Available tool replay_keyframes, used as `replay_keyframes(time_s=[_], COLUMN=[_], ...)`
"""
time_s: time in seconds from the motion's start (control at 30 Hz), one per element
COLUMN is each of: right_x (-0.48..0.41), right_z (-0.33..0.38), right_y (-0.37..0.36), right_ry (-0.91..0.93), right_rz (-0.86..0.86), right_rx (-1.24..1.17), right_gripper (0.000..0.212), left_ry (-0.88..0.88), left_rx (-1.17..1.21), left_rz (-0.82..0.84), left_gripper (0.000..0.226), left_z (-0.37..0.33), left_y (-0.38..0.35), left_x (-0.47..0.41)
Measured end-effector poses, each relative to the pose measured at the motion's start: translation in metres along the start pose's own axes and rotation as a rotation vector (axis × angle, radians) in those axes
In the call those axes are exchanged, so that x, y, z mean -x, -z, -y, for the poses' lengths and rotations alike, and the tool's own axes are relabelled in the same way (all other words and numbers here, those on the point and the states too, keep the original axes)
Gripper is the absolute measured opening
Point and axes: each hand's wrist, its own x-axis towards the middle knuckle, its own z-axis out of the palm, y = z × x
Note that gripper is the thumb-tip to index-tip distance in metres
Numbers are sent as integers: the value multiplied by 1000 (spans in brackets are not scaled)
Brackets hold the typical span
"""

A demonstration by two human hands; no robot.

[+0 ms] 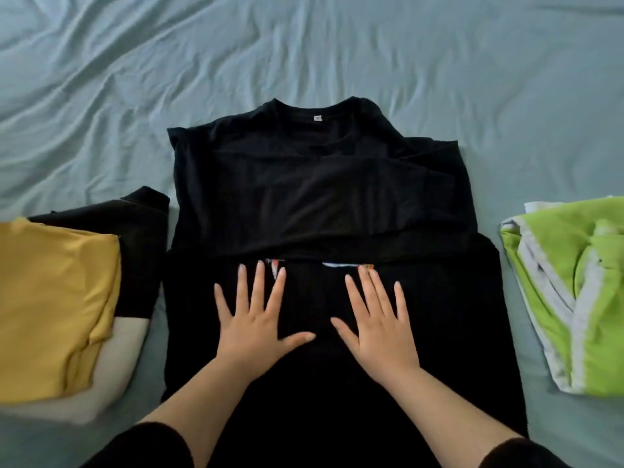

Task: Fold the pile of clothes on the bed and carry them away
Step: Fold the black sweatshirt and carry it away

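Pressed both grips flat on black tee (304, 184), L grip (256, 312) & R grip (378, 319) splayed wide, holding nothing. Found tee centred on bed (304, 45), long axis front-to-back, collar at far end, equally near both.

Bare forearms — black sleeves (148, 444) pushed up near both elbows.

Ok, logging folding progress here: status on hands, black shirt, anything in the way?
Both open: left hand, right hand flat on black shirt. Shirt partly folded, collar at far end. Alongside: folded stack left, green garment right, neither on it.
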Motion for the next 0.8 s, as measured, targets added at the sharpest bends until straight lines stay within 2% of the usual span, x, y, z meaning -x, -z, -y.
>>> replay_keyframes(time_s=[0.1, 0.23, 0.33, 0.4, 0.47, 0.53, 0.57, 0.63, 0.67, 0.73, 0.8], right_x=[77, 160, 183, 187, 189, 197, 203, 210, 214, 223, 239], right_z=[-6, -18, -16, -17, -27, -44, -55, -76, -84, -92, -94], right_y=[-17, -27, -11, 0, 10, 20, 21, 21, 17, 12, 10], right_ry=[99, 126, 107, 90, -39, -287, -451, -779, -895, -1077, -1158], right_rz=[123, 238, 331, 326, 248, 126, 78, 57, 30, 32, 153], right_rx=[13, 13, -2, -83, -217, -287, -344, -577, -727, -973, -1099], right_gripper=[72, 77, 76, 72, 67, 73, 78, 77, 69, 51, 45], left_ry=[-41, -56, -31, -2, 90, 296, 428, 686, 767, 870, 869], left_rx=[-6, -15, -4, 90, 202, 326, 398, 588, 699, 918, 1039], left_rz=[97, 292, 400, 397, 222, 36, 4, 24, 22, 1, 48], left_gripper=[110, 119, 115, 107, 94, 88, 86, 81, 75, 59, 44], left_z=[-4, 7, 11, 14, 20, 29, 36, 49, 53, 62, 70], left_y=[-24, -53, -59, -48, -35, -25, -23, -22, -24, -27, -26], left_x=[52, 124, 166, 175, 182, 192, 196, 199, 201, 205, 217])
